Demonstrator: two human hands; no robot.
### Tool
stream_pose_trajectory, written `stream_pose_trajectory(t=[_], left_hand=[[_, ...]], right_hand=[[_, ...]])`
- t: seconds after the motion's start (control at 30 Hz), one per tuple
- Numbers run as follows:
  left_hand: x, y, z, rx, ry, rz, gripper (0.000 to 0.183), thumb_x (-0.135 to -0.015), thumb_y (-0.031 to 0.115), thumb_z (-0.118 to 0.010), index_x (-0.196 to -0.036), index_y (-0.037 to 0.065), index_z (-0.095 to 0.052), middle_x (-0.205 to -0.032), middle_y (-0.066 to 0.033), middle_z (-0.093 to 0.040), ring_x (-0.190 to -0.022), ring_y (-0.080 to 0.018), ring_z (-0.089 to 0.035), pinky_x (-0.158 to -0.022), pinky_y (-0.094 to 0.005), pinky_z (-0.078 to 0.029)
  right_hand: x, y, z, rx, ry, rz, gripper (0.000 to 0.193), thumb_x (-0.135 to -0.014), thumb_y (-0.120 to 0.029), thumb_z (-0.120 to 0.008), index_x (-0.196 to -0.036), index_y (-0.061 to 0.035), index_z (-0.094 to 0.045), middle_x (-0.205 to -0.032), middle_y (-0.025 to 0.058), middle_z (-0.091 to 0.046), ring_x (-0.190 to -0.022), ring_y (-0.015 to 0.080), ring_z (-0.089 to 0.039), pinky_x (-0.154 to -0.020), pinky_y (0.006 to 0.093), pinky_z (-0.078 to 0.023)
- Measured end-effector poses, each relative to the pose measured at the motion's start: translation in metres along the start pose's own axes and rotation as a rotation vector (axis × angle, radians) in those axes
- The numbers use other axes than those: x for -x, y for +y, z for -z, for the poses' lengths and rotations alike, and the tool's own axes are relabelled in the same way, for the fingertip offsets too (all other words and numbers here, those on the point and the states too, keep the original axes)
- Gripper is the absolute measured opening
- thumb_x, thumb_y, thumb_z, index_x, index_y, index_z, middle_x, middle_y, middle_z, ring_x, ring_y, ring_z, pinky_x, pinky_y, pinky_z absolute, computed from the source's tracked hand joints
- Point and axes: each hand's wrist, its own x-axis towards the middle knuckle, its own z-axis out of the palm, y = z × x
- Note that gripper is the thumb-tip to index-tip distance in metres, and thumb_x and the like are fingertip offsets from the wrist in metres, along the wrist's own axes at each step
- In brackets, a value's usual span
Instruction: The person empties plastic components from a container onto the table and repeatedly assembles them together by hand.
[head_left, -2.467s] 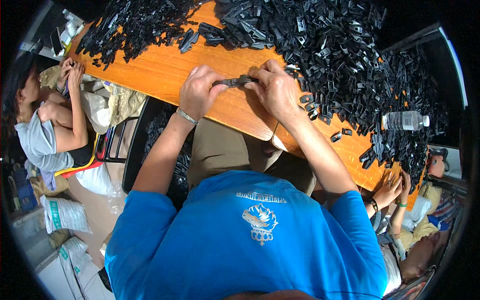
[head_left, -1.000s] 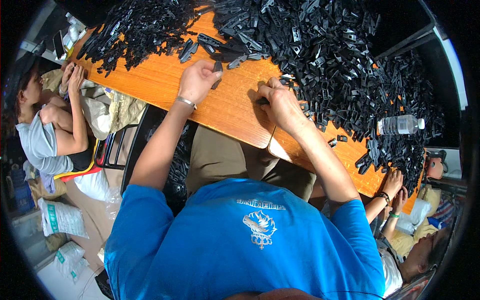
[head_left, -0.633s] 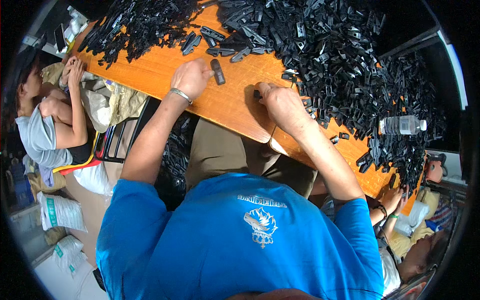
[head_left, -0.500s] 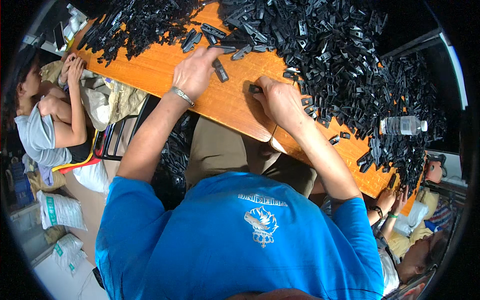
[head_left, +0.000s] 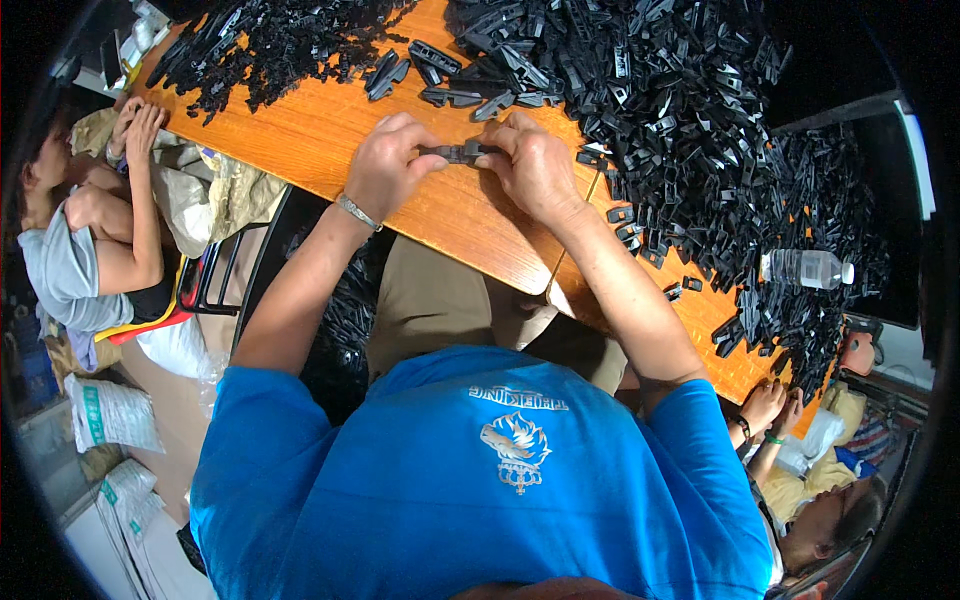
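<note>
In front of me, over the wooden table (head_left: pixel 470 225), both hands meet at black plastic pieces (head_left: pixel 463 153). My left hand (head_left: pixel 388 165) pinches the left end, a long narrow black piece, between thumb and fingers. At the other end my right hand (head_left: pixel 535 170) is closed on a small black plastic part, largely covered by its fingers. The two parts touch or fit together; I cannot tell which. Just beyond my hands lie several longer black plastic pieces (head_left: pixel 435 62), loose on the wood.
A large heap of black parts (head_left: pixel 660 110) covers the far right, another heap (head_left: pixel 270 50) the far left. A clear plastic bottle (head_left: pixel 805 268) lies on the right heap. One person (head_left: pixel 95 240) sits at left; another person's hands (head_left: pixel 775 405) work at the right edge.
My left hand has drawn back from the loose pieces with a long black piece. My right hand has moved up and left, bringing its small part against that piece.
</note>
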Motion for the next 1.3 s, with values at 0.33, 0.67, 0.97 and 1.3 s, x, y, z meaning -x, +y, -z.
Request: stream_pose_trajectory(t=[0.33,0.67,0.97,1.3], left_hand=[[-0.007,0.001,-0.005,0.036,0.030,-0.013,0.016,-0.081,0.001,-0.084,-0.092,-0.002,-0.072,-0.086,-0.0085,-0.063,-0.071,-0.0216,-0.063,-0.064,-0.0356,-0.052],[0.011,0.011,0.112,-0.102,-0.535,0.295,0.037,-0.087,-0.004,-0.076,-0.124,0.000,-0.072,-0.107,-0.0076,-0.070,-0.101,-0.0176,-0.071,-0.090,-0.0322,-0.056],[-0.059,0.002,-0.005,-0.421,0.034,-0.103,0.031,-0.089,0.009,-0.079,-0.120,0.007,-0.075,-0.111,-0.0125,-0.070,-0.109,-0.0345,-0.065,-0.095,-0.0447,-0.054],[-0.026,0.016,-0.016,0.316,-0.029,0.358,0.052,-0.096,-0.001,-0.074,-0.145,0.004,-0.061,-0.103,-0.0027,-0.069,-0.090,-0.0123,-0.065,-0.082,-0.0274,-0.055]], right_hand=[[-0.016,-0.001,-0.017,0.009,-0.063,0.171,0.020,-0.084,-0.015,-0.083,-0.101,-0.0064,-0.079,-0.099,0.0126,-0.070,-0.087,0.0378,-0.072,-0.073,0.0486,-0.057],[0.082,-0.018,0.094,0.101,-0.227,-0.068,0.045,-0.084,-0.025,-0.085,-0.124,-0.0089,-0.074,-0.114,0.0132,-0.070,-0.099,0.0372,-0.073,-0.083,0.0459,-0.061],[0.106,0.001,0.099,0.360,-0.238,-0.186,0.031,-0.085,-0.005,-0.073,-0.115,-0.0055,-0.077,-0.104,0.0160,-0.068,-0.101,0.0363,-0.072,-0.085,0.0461,-0.060],[0.070,-0.002,0.061,0.261,-0.177,-0.050,0.026,-0.087,-0.020,-0.080,-0.104,-0.0051,-0.068,-0.098,0.0148,-0.065,-0.100,0.0358,-0.070,-0.080,0.0470,-0.059]])
